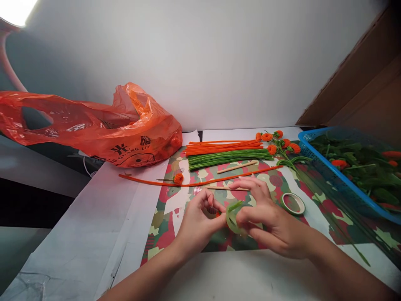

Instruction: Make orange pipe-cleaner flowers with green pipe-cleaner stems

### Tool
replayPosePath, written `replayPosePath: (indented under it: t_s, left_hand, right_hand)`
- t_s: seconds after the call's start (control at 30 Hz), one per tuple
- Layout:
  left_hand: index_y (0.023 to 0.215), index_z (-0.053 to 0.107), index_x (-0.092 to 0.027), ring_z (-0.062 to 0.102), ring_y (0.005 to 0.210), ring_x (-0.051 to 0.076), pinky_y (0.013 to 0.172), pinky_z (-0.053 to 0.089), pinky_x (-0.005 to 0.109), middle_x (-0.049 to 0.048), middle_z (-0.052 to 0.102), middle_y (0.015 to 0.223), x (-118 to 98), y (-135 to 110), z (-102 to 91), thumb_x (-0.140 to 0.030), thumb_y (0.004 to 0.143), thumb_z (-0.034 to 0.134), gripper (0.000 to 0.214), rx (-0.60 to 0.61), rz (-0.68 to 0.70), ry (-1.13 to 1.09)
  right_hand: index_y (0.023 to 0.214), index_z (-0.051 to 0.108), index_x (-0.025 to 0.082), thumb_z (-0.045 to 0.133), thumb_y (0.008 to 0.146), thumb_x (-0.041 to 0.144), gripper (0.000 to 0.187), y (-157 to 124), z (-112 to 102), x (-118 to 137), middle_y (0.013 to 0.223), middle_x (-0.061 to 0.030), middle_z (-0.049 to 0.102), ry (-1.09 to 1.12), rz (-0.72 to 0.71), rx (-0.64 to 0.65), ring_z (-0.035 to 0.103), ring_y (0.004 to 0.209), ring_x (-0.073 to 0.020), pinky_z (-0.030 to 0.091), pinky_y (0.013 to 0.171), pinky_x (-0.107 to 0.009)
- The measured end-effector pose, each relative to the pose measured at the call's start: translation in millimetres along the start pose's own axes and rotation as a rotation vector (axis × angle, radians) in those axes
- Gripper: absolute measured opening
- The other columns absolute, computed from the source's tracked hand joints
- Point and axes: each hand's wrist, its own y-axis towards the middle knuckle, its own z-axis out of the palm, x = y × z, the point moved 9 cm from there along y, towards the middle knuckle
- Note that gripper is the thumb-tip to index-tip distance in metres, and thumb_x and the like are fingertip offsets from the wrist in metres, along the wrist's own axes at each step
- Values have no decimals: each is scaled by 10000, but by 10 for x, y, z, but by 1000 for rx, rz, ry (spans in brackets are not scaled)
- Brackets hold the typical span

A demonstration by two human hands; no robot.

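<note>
Fingers of my left hand (197,221) bend inward, thumb and forefinger drawn together, and a small orange piece (218,213) shows between them, mostly hidden. Just beside their tips, between my two hands, a pale green strip (231,223) curves in a loop. My right hand (271,219) is half open, its upper fingers lifted and spread above the patterned sheet (164,232); its lower fingertips reach the loop, but it is too blurred for me to tell whether they grip it. Near that hand, on its right, lies a roll of green tape (288,210). Beyond my hands, two pale sticks (237,167) lie on either side of a long orange stem (206,182), beside which rests an orange flower (178,179). Farther back, a bundle of orange stems (224,148) lies along a bundle of green stems (228,159), with a cluster of orange flowers (285,143) at their right ends. A blue basket (349,179) of leaves (347,146) stands to the right; an orange plastic bag (163,133) sits at the left.
</note>
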Motion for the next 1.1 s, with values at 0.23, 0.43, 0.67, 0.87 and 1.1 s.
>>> replayPosePath:
  t_s: [0.23,0.43,0.67,0.87,1.1]
  left_hand:
    - [667,295,-226,591,659,151,593,428,254,-44,643,654,-213,-52,-217,-79,680,585,325,-236,226,484]
    - [665,405,-204,612,661,146,713,421,312,-46,628,637,-562,-306,-67,-43,691,620,270,-376,766,847]
    - [711,489,-199,643,710,160,729,411,317,-46,606,612,-610,-388,14,-59,713,649,213,-359,860,886]
    - [701,347,-227,624,774,183,727,448,324,-32,687,708,-300,-115,-144,-151,766,627,297,-148,340,590]
    - [699,333,-220,606,748,152,674,468,267,-17,646,716,-60,-37,-91,-167,754,629,306,47,-23,141]
  right_hand:
    - [626,494,203,417,712,124,141,-86,-227,-2,1149,-45,492,51,18,-320,398,1149,-277,278,979,-482]
    - [850,600,213,702,726,270,171,-65,61,-286,883,-41,635,197,368,-445,539,924,-243,443,786,-381]
    - [728,638,211,641,813,226,86,-43,116,-337,744,-18,653,245,384,-504,567,780,-203,445,713,-344]
    - [783,640,214,657,815,197,40,-6,59,-325,767,-12,627,143,247,-390,564,789,-190,419,811,-379]
    - [806,608,217,582,864,161,84,26,6,-160,700,0,614,-7,25,-306,532,771,-182,391,850,-423]
